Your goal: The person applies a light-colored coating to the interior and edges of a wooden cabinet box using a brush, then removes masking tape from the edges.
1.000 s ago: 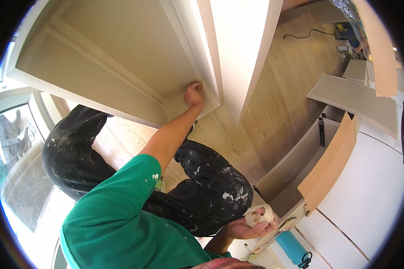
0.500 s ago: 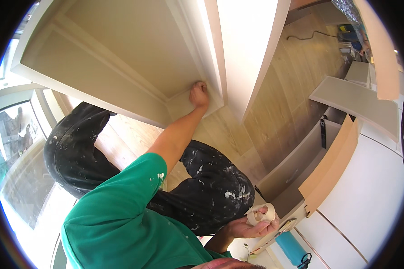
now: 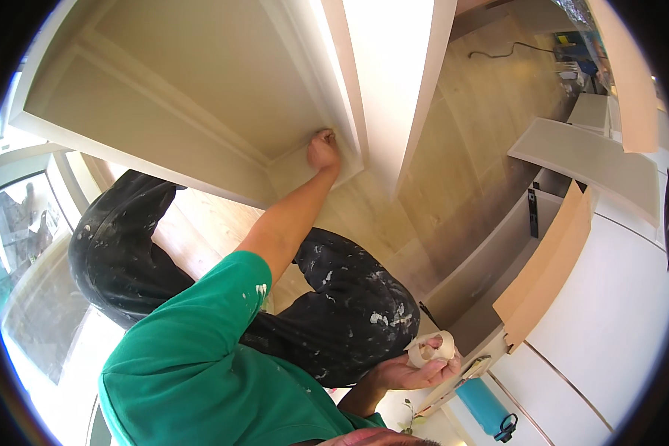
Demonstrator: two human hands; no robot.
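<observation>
My left hand (image 3: 323,151) reaches out to a beige framed door panel (image 3: 178,97) and rests against the lower corner of its raised moulding. Its fingers are curled closed; whether they pinch anything is too small to make out. Low on the right, beside my knee, my right hand (image 3: 405,374) grips a roll of cream masking tape (image 3: 432,349), with fingers around and inside the ring. My black trousers (image 3: 349,305) and green sleeve carry white paint marks.
A bright white upright panel edge (image 3: 386,74) stands right of the door. At right are an open drawer (image 3: 490,290), a brown cardboard strip (image 3: 546,260), a loose pale board (image 3: 587,160) and white cabinet fronts. A blue bottle (image 3: 487,407) is at lower right; a cable (image 3: 513,48) crosses the wooden floor.
The view has shifted slightly, so the panel and my left hand sit a little further left. My left hand stays at the moulding corner; my right hand still holds the tape roll.
</observation>
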